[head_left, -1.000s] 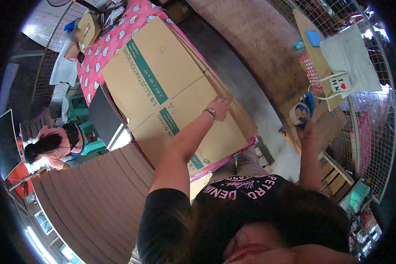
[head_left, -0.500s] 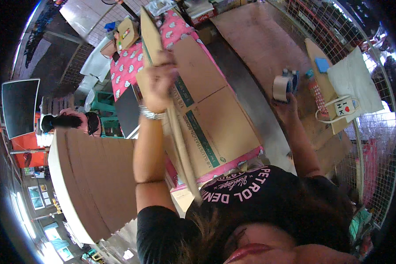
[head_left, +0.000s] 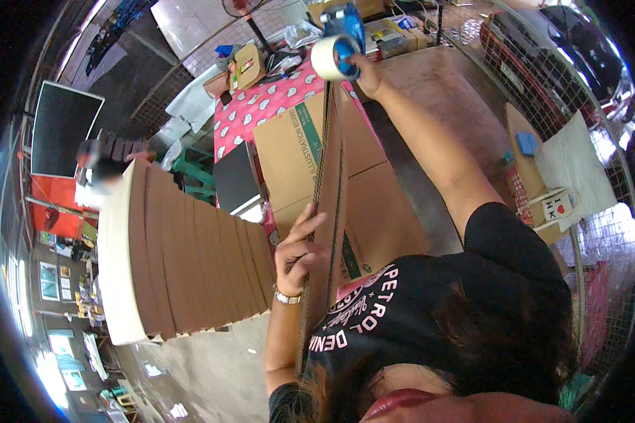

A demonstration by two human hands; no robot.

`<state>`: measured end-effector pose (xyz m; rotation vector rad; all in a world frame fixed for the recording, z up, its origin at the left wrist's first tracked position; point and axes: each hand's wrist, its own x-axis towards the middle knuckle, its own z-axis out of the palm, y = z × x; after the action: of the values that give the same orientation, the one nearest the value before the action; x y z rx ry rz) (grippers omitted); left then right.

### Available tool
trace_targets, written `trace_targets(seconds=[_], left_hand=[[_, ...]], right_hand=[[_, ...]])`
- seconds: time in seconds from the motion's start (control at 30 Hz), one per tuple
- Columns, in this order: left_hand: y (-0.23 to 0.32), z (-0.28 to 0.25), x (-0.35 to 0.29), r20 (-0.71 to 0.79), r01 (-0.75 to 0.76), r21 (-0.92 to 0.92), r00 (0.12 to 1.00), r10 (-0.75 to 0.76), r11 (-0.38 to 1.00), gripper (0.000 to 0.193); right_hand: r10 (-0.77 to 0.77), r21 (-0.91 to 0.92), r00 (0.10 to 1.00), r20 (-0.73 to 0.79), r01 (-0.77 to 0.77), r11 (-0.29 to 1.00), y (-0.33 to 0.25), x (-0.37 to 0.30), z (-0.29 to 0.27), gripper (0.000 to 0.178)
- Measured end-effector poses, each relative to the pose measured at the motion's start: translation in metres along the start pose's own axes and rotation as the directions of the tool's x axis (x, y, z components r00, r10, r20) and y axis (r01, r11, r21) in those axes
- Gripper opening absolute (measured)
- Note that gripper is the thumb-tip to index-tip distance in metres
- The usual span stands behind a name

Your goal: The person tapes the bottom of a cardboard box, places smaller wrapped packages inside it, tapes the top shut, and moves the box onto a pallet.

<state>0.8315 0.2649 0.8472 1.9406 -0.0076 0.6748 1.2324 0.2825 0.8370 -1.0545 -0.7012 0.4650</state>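
A flattened cardboard box (head_left: 336, 162) stands on edge in front of me, its long edge running from near my body to the far side. My left hand (head_left: 300, 257) is closed on its near part, with the fingers against the edge. At the box's far end, my right hand (head_left: 367, 76) grips a blue tape dispenser (head_left: 346, 25) carrying a wide roll of pale tape (head_left: 325, 59). The roll is right at the box's far corner; I cannot tell whether tape is stuck there. Beneath lies another flat cardboard piece (head_left: 384, 211) on the table.
A pink patterned cloth (head_left: 243, 113) covers the table. A tall stack of cardboard (head_left: 197, 261) rises at the left, near a black flat board (head_left: 234, 176) and green stools (head_left: 194, 169). Wire mesh fencing and a white bag (head_left: 587, 166) are at the right.
My right hand has brought the tape dispenser from the right to the box's far end. My left hand has slid nearer along the box, which now stands more upright.
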Motion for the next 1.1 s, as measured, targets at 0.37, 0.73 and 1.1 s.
trace_targets(seconds=[0.37,0.73,1.1], left_hand=[[-0.028,-0.061,-0.017,-0.469,-0.003,0.009,0.883,0.007,1.0,0.059],[-0.032,-0.196,0.044,-0.477,-0.058,-0.01,0.878,0.046,0.998,0.032],[-0.113,-0.154,0.058,-0.141,0.275,0.526,0.961,-0.237,0.805,0.029]], right_hand=[[-0.302,-0.039,0.953,-0.035,0.301,0.953,0.028,-0.02,-0.037,0.031],[-0.102,0.232,0.947,0.304,0.03,0.972,-0.131,-0.093,-0.16,0.05],[-0.017,-0.418,0.95,0.313,0.154,0.895,-0.009,-0.108,-0.077,0.042]])
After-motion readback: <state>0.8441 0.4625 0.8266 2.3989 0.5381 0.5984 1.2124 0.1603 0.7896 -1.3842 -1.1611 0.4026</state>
